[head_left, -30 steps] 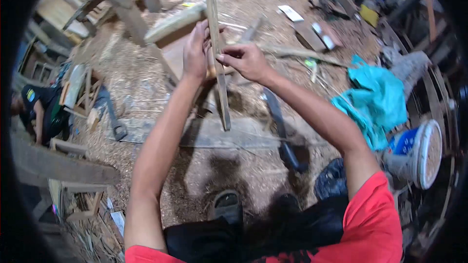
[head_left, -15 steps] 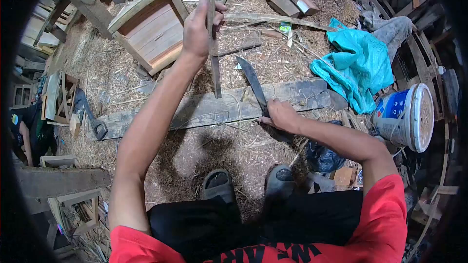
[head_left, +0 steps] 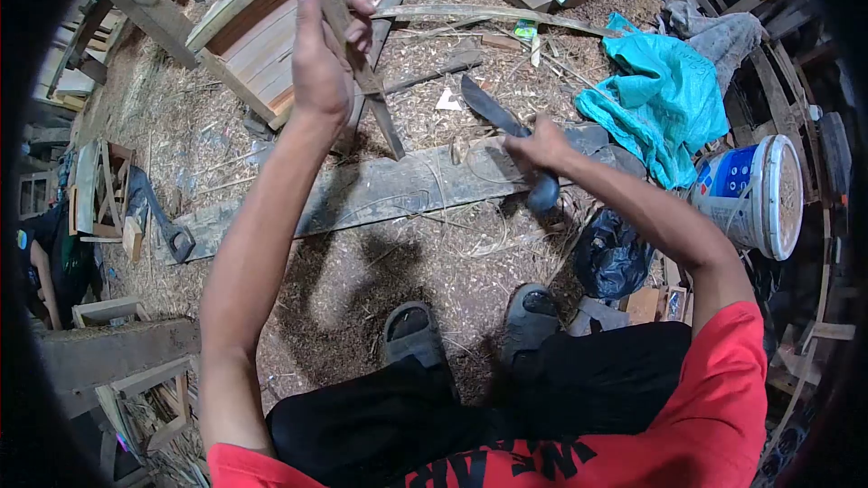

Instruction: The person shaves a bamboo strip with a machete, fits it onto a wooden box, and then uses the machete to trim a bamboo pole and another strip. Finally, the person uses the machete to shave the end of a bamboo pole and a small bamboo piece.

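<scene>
My left hand [head_left: 324, 59] is closed round a long wooden strip [head_left: 385, 122], thumb raised, the strip slanting down to the right. Its lower end is at the far edge of a weathered plank [head_left: 362, 194] lying on the floor. To the right, my right hand [head_left: 540, 146] grips a machete by its handle. The dark blade [head_left: 488, 106] points up and to the left, over the ground beyond the plank, apart from the strip. The rounded end of the handle shows below my right hand.
A wooden frame with a panel [head_left: 262, 50] lies at upper left, a saw [head_left: 163, 217] at left. On the right are a teal sack [head_left: 669, 95], a white and blue bucket [head_left: 737, 194] and a black plastic bag [head_left: 615, 253]. Another person's arm [head_left: 43, 280] shows at far left.
My left hand has moved left and the strip now tilts more. My right hand has lifted up and to the right with the machete, exposing the end of its handle.
</scene>
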A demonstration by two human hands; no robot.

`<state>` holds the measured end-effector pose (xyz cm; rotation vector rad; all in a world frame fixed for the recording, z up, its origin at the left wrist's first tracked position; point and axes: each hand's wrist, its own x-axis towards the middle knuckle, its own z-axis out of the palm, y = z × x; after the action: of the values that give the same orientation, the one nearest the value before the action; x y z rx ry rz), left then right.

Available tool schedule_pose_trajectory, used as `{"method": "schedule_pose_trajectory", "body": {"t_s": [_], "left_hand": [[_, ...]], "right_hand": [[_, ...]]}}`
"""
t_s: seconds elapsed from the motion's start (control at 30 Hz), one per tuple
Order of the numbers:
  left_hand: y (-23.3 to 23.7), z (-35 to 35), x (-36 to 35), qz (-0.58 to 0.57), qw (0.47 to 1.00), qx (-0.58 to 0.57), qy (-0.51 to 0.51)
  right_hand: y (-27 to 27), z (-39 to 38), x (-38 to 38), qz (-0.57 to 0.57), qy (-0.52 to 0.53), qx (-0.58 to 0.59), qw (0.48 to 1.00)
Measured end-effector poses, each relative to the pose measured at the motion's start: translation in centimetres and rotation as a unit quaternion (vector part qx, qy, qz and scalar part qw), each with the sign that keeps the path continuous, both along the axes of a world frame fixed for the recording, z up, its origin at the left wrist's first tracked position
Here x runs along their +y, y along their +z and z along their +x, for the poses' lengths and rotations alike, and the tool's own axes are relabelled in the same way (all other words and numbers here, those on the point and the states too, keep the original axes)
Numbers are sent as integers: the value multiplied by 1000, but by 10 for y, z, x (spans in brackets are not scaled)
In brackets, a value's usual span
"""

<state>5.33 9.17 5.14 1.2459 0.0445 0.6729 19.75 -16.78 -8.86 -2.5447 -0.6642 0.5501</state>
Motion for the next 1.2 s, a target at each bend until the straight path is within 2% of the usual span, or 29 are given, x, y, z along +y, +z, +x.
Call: {"method": "schedule_pose_trajectory", "body": {"t_s": [0.1, 0.2, 0.23, 0.33, 0.37, 0.4, 0.47, 0.53, 0.6, 0.67, 0.7, 0.8, 0.87, 0.93, 1.0, 1.1, 1.2], "left_hand": [[4, 2, 0, -19, 1000, -1, 23], [5, 8, -6, -35, 999, -11, 25], [4, 10, -9, -37, 999, -13, 25], [4, 15, -19, -67, 996, -31, 42], [4, 17, -23, -86, 994, -44, 55], [2, 16, -26, -77, 994, -39, 60], [-1, 13, -29, -57, 995, -29, 70], [-4, 9, -34, -66, 995, -34, 74], [-6, 6, -29, -59, 995, -26, 82], [-3, 7, -15, -38, 995, -13, 90], [8, 5, -22, -14, 992, -10, 123], [18, 8, -20, -54, 987, -41, 148], [26, 4, -18, -42, 989, -42, 134], [35, 7, -22, -40, 989, -62, 132], [31, 21, -33, -52, 991, -69, 100], [12, 44, -65, -53, 997, -48, 34], [-5, 73, -91, -115, 992, -47, 1]], "right_hand": [[21, 26, 8, 11, 62, -127, 990], [32, 37, 14, 149, 59, -275, 948], [40, 36, 17, 147, 69, -281, 946], [66, 3, 25, 137, 29, -106, 984], [34, 3, 23, 206, 95, -179, 957], [32, -16, 22, 188, 98, -113, 971], [16, -47, 15, 196, 184, -96, 958], [8, -71, 4, 162, 196, -11, 967], [-6, -87, -9, 226, 269, -94, 932], [-14, -107, -23, 213, 276, -63, 935], [-16, -108, -29, 205, 276, -53, 938], [-31, -82, -58, 116, 249, -1, 961], [-39, -42, -81, 86, 219, -90, 968], [-57, 2, -100, 103, 136, -248, 954], [-36, 25, -106, 124, 78, -310, 939], [19, 31, -105, 129, 119, -286, 942], [66, 21, -91, 114, 90, -276, 950]]}}
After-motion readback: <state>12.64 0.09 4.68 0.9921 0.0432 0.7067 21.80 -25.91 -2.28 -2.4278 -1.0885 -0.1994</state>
